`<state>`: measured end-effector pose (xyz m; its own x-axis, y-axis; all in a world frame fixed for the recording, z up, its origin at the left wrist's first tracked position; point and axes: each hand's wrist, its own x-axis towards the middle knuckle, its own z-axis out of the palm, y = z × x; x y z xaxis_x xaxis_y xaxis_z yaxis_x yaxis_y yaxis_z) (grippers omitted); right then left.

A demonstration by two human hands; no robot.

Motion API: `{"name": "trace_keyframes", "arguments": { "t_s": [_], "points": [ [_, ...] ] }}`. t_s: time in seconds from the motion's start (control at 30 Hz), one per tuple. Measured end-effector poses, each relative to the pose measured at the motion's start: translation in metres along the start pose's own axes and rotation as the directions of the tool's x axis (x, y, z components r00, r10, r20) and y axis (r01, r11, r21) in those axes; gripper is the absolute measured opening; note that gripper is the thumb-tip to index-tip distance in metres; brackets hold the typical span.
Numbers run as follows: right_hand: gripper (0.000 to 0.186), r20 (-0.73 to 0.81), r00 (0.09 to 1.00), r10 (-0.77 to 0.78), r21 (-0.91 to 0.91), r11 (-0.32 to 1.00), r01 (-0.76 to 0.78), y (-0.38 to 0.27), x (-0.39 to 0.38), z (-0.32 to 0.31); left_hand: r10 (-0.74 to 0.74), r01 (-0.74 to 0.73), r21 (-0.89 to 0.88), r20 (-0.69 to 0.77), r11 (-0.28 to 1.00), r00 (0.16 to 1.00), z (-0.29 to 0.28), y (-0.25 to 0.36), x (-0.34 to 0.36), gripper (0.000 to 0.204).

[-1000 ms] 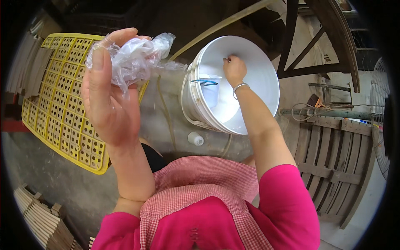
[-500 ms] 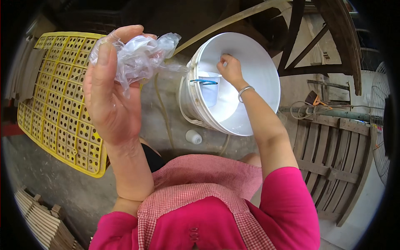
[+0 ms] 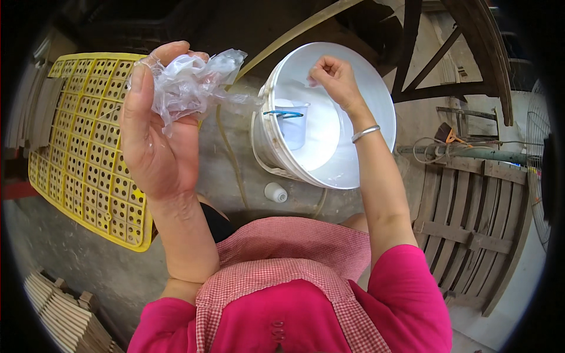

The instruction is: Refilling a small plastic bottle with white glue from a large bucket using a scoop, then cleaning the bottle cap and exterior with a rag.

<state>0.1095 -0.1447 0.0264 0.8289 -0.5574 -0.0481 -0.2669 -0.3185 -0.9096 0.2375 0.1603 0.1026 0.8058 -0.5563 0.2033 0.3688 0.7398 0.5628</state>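
My left hand [image 3: 159, 129] is raised at the left, its fingers wrapped around a crumpled bundle of clear plastic bags [image 3: 194, 88]. My right hand [image 3: 334, 79] is above the upper inside of a big white bucket [image 3: 371, 147], fingers pinched on a small translucent piece [image 3: 312, 81] too indistinct to identify exactly. Inside the bucket, against its left side, stands a smaller white container [image 3: 294, 132] with a blue handle-like strip [image 3: 282, 113] at its top. A small white cylinder [image 3: 275, 192] lies on the floor below the bucket.
A yellow perforated crate panel [image 3: 82, 165] stands at left, with stacked slatted pieces [image 3: 65, 306] behind at lower left. Hoses [image 3: 235, 170] run across the floor [image 3: 88, 247]. A dark frame [image 3: 459, 94], a brush [image 3: 442, 136], a wooden pallet [image 3: 471, 229] and a wire fan guard [image 3: 535, 165] are at right.
My right hand has lifted from deeper inside the bucket toward its upper part, and the translucent piece now shows at its fingertips. My left hand still holds the bags at about the same place.
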Motion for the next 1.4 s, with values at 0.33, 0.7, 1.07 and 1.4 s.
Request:
{"name": "trace_keyframes", "arguments": {
  "t_s": [0.33, 0.7, 1.07, 1.4],
  "points": [
    [0.011, 0.073, 0.902, -0.425, 0.171, 0.897, 0.409, -0.117, -0.045, 0.009, -0.035, 0.037, 0.071, -0.029, 0.997, 0.999, 0.004, 0.000, -0.002, 0.047],
    [0.008, 0.187, 0.711, -0.678, 0.026, 0.727, 0.686, -0.186, -0.092, 0.004, -0.104, 0.079, 0.311, 0.064, 0.947, 0.993, 0.047, -0.020, -0.017, 0.049],
    [0.021, 0.402, 0.091, -0.911, -0.144, 0.035, 0.989, -0.191, -0.083, -0.017, -0.256, 0.130, 0.499, 0.193, 0.857, 0.947, 0.056, -0.024, -0.036, 0.027],
    [0.043, 0.218, 0.416, -0.883, -0.622, 0.203, 0.756, -0.180, -0.144, -0.022, -0.354, 0.223, 0.455, 0.228, 0.862, 0.907, 0.096, -0.051, -0.057, 0.040]
  ]
}}
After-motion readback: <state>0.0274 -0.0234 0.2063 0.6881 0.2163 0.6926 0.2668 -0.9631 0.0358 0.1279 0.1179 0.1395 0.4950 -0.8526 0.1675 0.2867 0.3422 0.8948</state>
